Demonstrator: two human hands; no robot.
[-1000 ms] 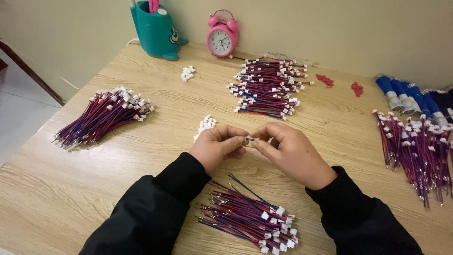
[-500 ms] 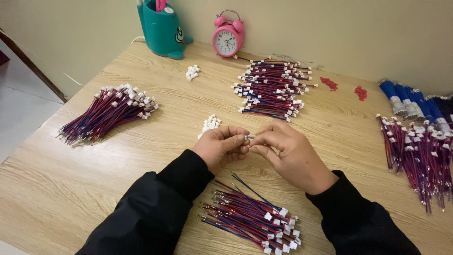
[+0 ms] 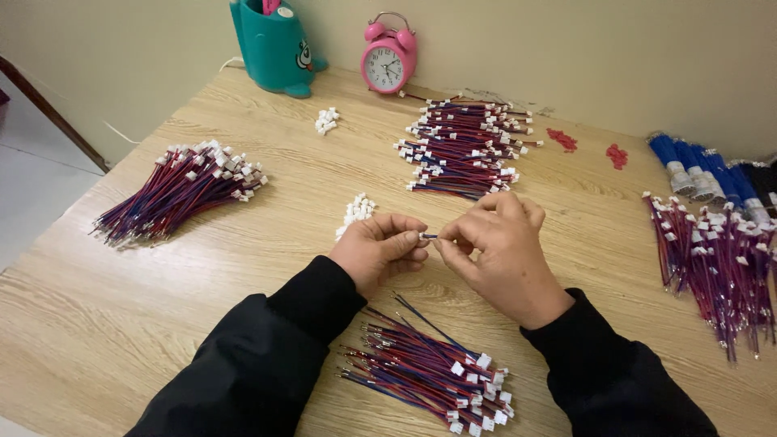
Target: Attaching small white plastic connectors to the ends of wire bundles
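A home workbench used for small wire-harness assembly. A wooden table [image 3: 121, 324] stands against a plain wall. Sorted wire bundles [image 3: 174, 190] and loose white connectors [image 3: 356, 210] cover it; a pink alarm clock [image 3: 388, 55] and teal holder [image 3: 275, 44] stand far.

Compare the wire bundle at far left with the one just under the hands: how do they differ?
The left bundle lies clear of the hands, up the table; the near bundle sits by the sleeves, below the left hand and right hand.
The left bundle's white connectors point up-right, away from the person; the near bundle's point down-right, toward the person.
The left bundle looks fuller and longer.
Both are red-and-blue wires with white connectors at one end, on the wooden table.
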